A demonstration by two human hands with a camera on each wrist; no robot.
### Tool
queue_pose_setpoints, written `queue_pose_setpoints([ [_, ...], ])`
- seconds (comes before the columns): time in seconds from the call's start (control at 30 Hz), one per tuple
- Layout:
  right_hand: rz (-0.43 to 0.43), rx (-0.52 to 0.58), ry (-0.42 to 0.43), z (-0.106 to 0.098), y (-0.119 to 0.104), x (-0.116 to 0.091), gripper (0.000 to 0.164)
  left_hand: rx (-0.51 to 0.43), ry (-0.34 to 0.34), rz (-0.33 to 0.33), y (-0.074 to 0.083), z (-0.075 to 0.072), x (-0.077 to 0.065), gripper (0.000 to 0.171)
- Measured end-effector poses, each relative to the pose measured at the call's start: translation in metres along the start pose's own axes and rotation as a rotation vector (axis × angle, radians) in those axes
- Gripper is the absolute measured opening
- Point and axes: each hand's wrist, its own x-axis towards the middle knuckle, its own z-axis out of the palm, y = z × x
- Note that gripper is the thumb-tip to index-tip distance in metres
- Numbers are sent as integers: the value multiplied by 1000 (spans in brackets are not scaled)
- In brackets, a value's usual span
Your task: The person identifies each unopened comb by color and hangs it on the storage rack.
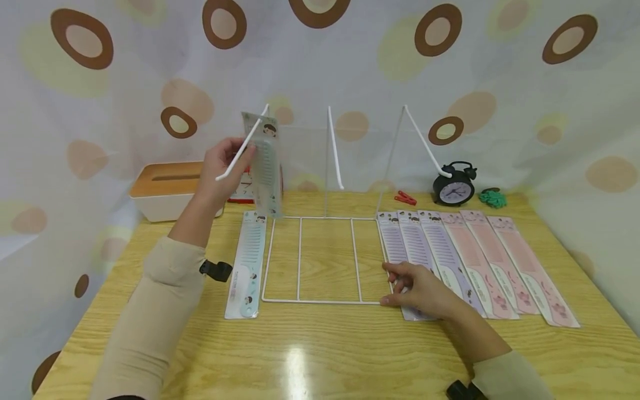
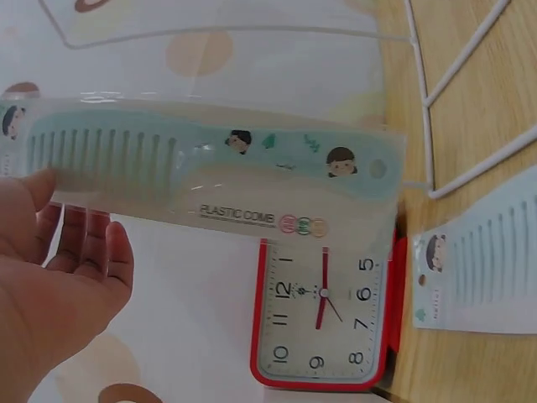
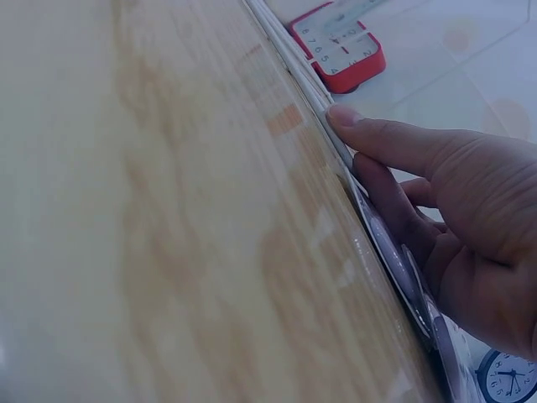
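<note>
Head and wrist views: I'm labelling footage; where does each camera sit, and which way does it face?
Head: worn there, looking forward and down at the white rack; left hand, right hand and sleeves show.
Left wrist: worn there, facing the packaged comb; left hand shows.
Right wrist: worn there, looking low across the table; right hand shows.
Both wrist views share the red clock.

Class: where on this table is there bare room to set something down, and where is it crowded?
Bare wood lies in front of the white rack, between the forearms, and inside the rack's base. Right of it is crowded with purple combs and pink combs. Back left is tight too: tissue box and red clock near the left hand.
</note>
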Motion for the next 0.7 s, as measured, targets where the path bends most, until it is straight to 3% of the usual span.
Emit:
queue_pose_setpoints([
  [0.13,-2,-3,7,0,1,1,83,45,-51,-78,-18,-5,-7,38],
  [0.3,17,-1,6,0,2,2,85,68,-170,-142,-53,-15,-21,42],
  [0.53,24,-5,-7,-1,2,3,85,155,-330,-290,-103,-28,-35,63],
  [0.7,-3,19,-18,-1,1,3,84,181,-384,-373,-121,-30,-41,65],
])
